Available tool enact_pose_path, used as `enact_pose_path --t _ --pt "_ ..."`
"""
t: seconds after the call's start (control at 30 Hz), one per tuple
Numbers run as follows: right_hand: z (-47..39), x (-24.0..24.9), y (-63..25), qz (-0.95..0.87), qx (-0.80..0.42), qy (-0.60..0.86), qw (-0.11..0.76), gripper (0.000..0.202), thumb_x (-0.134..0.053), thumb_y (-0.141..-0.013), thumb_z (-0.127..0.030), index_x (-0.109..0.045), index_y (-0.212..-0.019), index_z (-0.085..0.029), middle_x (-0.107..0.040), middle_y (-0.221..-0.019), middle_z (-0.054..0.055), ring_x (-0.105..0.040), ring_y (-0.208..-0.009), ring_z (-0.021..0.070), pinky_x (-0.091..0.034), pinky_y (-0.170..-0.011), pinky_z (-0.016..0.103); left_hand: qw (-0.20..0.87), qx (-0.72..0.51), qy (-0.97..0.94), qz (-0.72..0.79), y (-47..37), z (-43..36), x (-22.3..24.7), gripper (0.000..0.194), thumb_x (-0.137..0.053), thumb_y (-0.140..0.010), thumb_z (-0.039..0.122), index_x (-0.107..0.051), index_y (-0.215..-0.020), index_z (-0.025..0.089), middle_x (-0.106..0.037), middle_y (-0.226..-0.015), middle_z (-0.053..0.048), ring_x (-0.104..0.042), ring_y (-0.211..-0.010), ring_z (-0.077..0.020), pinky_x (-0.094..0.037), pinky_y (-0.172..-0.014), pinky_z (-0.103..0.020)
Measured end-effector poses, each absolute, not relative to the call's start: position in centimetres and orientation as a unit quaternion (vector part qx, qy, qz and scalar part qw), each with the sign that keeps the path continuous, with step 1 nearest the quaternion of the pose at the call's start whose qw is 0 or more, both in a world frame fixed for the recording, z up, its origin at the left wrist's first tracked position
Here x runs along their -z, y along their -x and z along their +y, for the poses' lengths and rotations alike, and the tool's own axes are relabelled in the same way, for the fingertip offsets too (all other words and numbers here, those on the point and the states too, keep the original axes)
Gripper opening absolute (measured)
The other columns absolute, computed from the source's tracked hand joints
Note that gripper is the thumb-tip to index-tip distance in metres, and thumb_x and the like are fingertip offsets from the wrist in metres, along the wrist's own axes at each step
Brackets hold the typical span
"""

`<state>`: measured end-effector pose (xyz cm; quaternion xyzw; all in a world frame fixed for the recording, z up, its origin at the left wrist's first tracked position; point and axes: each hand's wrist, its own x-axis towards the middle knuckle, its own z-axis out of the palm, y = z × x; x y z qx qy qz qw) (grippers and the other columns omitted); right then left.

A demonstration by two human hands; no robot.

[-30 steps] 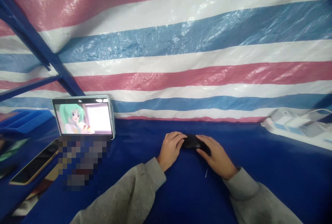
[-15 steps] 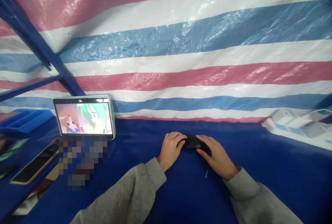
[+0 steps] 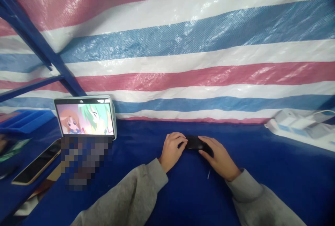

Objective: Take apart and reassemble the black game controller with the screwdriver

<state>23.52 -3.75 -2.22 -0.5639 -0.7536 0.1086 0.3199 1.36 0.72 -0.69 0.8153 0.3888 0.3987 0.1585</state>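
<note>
Gray sleeves (image 3: 133, 193) come in nearest, over a blue tabletop (image 3: 183, 198). At left lies a dark-screened phone (image 3: 38, 163). The left hand (image 3: 171, 151), fingers curled and nearly closed, pinches the left end of a black object (image 3: 194, 143); the right hand (image 3: 220, 156), half curled, grips its right end. The object is between them, at or just above the tabletop. Farther off are a white power strip (image 3: 300, 133) with plugs in it, a lit tablet (image 3: 86, 118), and a blue divided tray (image 3: 31, 123); I can't tell whether the brownish shape at its left is inside.

object (image 3: 194, 143): black; sheeting (image 3: 183, 43): red-white-blue stripes; tabletop (image 3: 191, 198): blue; sleeves (image 3: 132, 189): grey
</note>
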Motion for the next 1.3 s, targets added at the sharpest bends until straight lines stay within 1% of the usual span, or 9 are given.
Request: enact_pose_path --t 0.17,0.3,0.47,0.67,0.83,0.97,1.1,1.2,1.3 --pt "-3.72 2.26 -23.54 -0.754 -0.105 0.562 0.325 0.043 -0.055 -0.091 -0.042 -0.058 -0.131 -0.025 -0.066 -0.130 0.010 -0.062 -0.121 0.0278 -0.045 -0.109 0.054 0.166 -0.394 -0.814 0.393 -1.33 0.79 0.38 0.012 -0.068 -0.089 0.014 -0.074 -0.084 0.023 -0.074 -0.098 -0.001 -0.067 -0.099 -0.0206 -0.045 -0.090 -0.039" --pt "-3.68 2.22 -23.50 -0.753 -0.113 0.562 0.323 0.044 -0.055 -0.092 -0.043 -0.057 -0.131 -0.025 -0.065 -0.131 0.011 -0.061 -0.121 0.0279 -0.045 -0.109 0.054 0.170 -0.388 -0.811 0.402 -1.31 0.73 0.33 0.013 -0.066 -0.090 0.014 -0.074 -0.086 0.023 -0.074 -0.104 -0.002 -0.067 -0.101 -0.0205 -0.046 -0.091 -0.038" --pt "-3.71 2.23 -23.43 -0.749 -0.115 0.564 0.329 0.043 -0.054 -0.092 -0.043 -0.058 -0.131 -0.025 -0.065 -0.130 0.011 -0.061 -0.122 0.0280 -0.045 -0.109 0.054 0.182 -0.372 -0.818 0.398 -1.28 0.84 0.55 0.012 -0.061 -0.094 0.018 -0.071 -0.098 0.024 -0.075 -0.105 -0.002 -0.067 -0.111 -0.0216 -0.046 -0.098 -0.040" --pt "-3.78 2.18 -23.45 -0.750 -0.109 0.562 0.330 0.044 -0.054 -0.092 -0.044 -0.057 -0.131 -0.025 -0.065 -0.131 0.011 -0.061 -0.122 0.0282 -0.044 -0.109 0.054 0.176 -0.370 -0.818 0.404 -1.34 0.62 0.37 0.013 -0.062 -0.094 0.023 -0.069 -0.105 0.024 -0.074 -0.110 -0.003 -0.066 -0.112 -0.0229 -0.047 -0.099 -0.043" --pt "-3.75 2.04 -23.47 -0.754 -0.113 0.561 0.321 0.044 -0.053 -0.093 -0.044 -0.057 -0.132 -0.025 -0.065 -0.131 0.011 -0.061 -0.121 0.0277 -0.044 -0.109 0.053 0.174 -0.342 -0.840 0.382 -1.43 0.35 0.21 0.031 -0.074 -0.086 0.034 -0.067 -0.115 0.025 -0.069 -0.122 -0.004 -0.063 -0.114 -0.0234 -0.046 -0.100 -0.041" --pt "-3.76 2.09 -23.37 -0.756 -0.103 0.565 0.314 0.044 -0.052 -0.093 -0.045 -0.057 -0.133 -0.025 -0.065 -0.131 0.011 -0.060 -0.122 0.0276 -0.040 -0.111 0.056 0.146 -0.323 -0.856 0.376 -1.42 0.36 0.45 0.042 -0.078 -0.083 0.035 -0.064 -0.121 0.023 -0.067 -0.124 -0.005 -0.062 -0.117 -0.0247 -0.044 -0.101 -0.043" --pt "-3.81 2.36 -23.37 -0.753 -0.071 0.576 0.310 0.045 -0.051 -0.093 -0.043 -0.056 -0.134 -0.026 -0.065 -0.130 0.010 -0.060 -0.122 0.0273 -0.039 -0.112 0.057 0.124 -0.331 -0.858 0.372 -1.47 0.23 0.42 0.037 -0.073 -0.088 0.038 -0.063 -0.120 0.022 -0.069 -0.122 -0.006 -0.062 -0.116 -0.0252 -0.042 -0.101 -0.044" --pt "-3.72 2.72 -23.56 -0.750 -0.050 0.581 0.313 0.048 -0.056 -0.090 -0.040 -0.055 -0.135 -0.026 -0.065 -0.129 0.011 -0.061 -0.121 0.0279 -0.040 -0.111 0.056 0.129 -0.340 -0.849 0.385 -1.56 0.02 0.01 0.032 -0.068 -0.091 0.041 -0.064 -0.117 0.022 -0.071 -0.117 -0.006 -0.064 -0.114 -0.0258 -0.043 -0.100 -0.044" --pt "-3.58 2.97 -23.77 -0.742 -0.044 0.584 0.326 0.046 -0.054 -0.090 -0.037 -0.055 -0.134 -0.025 -0.067 -0.127 0.010 -0.063 -0.120 0.0280 -0.040 -0.111 0.057 0.141 -0.348 -0.832 0.409 -1.59 -0.12 -0.35 0.028 -0.063 -0.094 0.041 -0.065 -0.114 0.023 -0.072 -0.115 -0.006 -0.065 -0.110 -0.0252 -0.044 -0.100 -0.044"
